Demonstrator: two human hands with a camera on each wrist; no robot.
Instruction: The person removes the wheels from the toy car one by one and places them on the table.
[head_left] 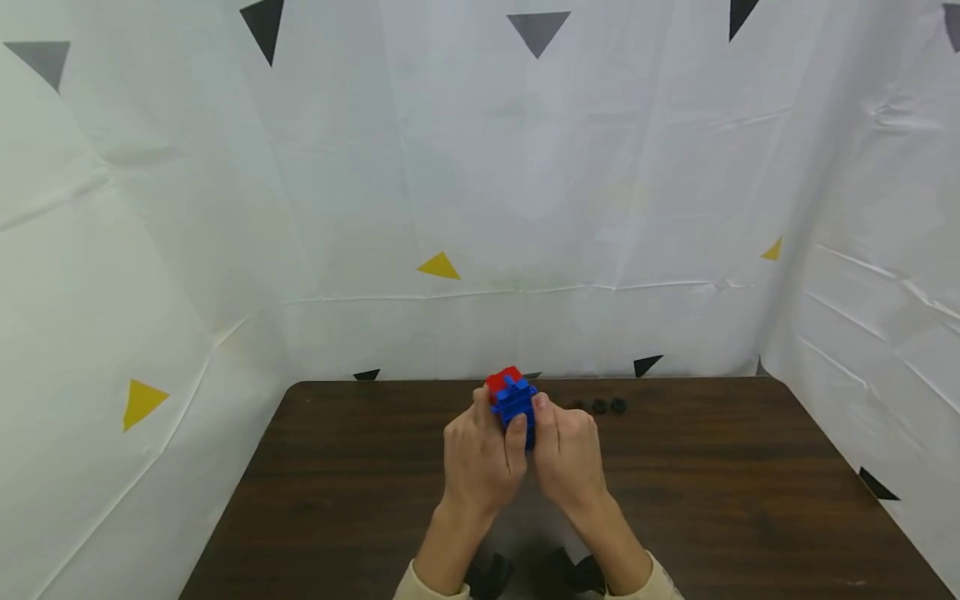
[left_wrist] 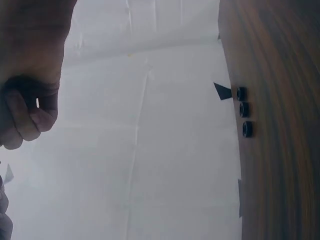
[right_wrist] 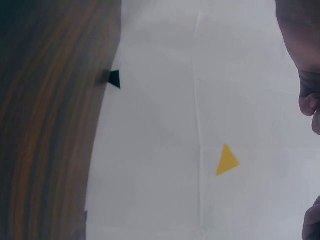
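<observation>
In the head view, just below the middle of the frame, both hands meet over the far half of the dark wooden tabletop [head_left: 360, 500] and share one small block assembly [head_left: 513, 402], blue in its body with a red piece at its upper left. The left hand [head_left: 480, 454] wraps the assembly from the left, its grip clamped on it with a finger laid across the blue front and the thumb rising beside the red piece. The right hand [head_left: 567, 454] closes on it from the right, its grip likewise clamped, the thumb tip pressed to the blue edge. The assembly sits at the fingertips, raised toward the far edge of the tabletop. Just right of the hands, near that far edge, three small black rings [head_left: 600, 406] lie in a short row on the wood, close together; in the left wrist view the same rings [left_wrist: 243, 108] line up at the upper right of the frame. Cream sleeve cuffs [head_left: 660, 583] show at the bottom edge of the head view. A white backdrop [head_left: 525, 167] dotted with black, grey and yellow triangles fills the upper frame and both sides.
</observation>
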